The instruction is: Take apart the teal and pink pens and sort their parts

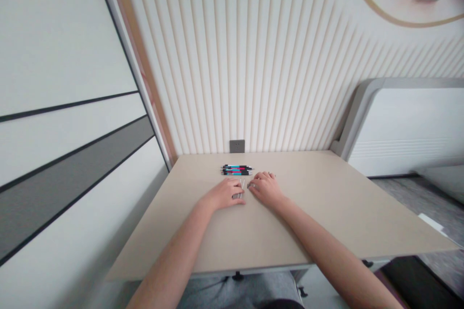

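"Hand entries first?"

"Left hand: palm down on the desk, fingers together and pointing right. Right hand: palm down, fingers loosely curled and pointing left. Neither is spread wide. The two sit close together, not quite touching."

"Holding anything?"

"Cannot tell. Two thin silvery rods lie in the narrow gap between the hands, their lower ends running in under the left fingertips. A small grey bit shows at the right hand's inner edge, too small to identify."

"Forearms?"

"Left forearm and right forearm angle in from the near corners, uncrossed, the right one lying along the desk."

"Main lot?"

"Pens, about four, side by side and flat on the desk, just beyond the hands. Black barrels, cyan and pink bands, metal tips pointing right."

"Labels, brands?"

"Nothing legible; any print on the barrels is too small to read."

"Surroundings?"

"Grey wall socket on a ribbed cream wall panel, behind the desk's far edge. Grey trousers below the near edge."
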Action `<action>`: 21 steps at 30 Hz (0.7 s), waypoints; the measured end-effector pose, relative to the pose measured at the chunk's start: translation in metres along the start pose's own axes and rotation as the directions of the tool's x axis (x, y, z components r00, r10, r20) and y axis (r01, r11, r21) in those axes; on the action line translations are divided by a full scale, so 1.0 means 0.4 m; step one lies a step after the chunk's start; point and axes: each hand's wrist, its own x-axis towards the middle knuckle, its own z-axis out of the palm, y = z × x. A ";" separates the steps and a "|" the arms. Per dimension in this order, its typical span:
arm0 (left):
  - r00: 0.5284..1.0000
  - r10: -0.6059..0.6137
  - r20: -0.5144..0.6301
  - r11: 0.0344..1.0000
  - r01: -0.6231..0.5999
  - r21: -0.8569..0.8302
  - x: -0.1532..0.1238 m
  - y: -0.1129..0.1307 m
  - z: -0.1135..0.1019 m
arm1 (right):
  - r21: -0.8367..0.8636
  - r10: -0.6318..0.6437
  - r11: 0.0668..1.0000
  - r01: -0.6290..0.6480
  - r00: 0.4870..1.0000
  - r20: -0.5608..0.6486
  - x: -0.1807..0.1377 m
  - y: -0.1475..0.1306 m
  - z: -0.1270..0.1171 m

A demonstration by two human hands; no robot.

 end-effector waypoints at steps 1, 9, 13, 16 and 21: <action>1.000 0.002 0.000 1.000 -0.002 0.001 -0.001 -0.002 -0.002 | -0.003 0.001 1.000 -0.001 1.000 0.008 0.001 -0.003 0.000; 1.000 0.020 0.020 0.999 -0.019 -0.038 -0.007 -0.017 0.002 | 0.039 -0.014 0.999 0.014 1.000 0.020 0.003 -0.004 0.001; 0.999 0.021 0.034 0.998 -0.019 -0.059 -0.004 -0.022 0.015 | 0.063 -0.034 0.997 0.032 0.999 0.018 0.007 0.001 0.007; 0.999 0.021 0.030 0.997 -0.019 -0.068 -0.003 -0.024 0.021 | 0.061 -0.048 0.997 0.046 0.999 0.019 0.010 0.004 0.012; 0.999 0.010 0.034 0.999 -0.008 -0.047 -0.001 -0.023 0.023 | 0.058 -0.059 0.997 0.059 0.998 0.006 0.011 0.006 0.016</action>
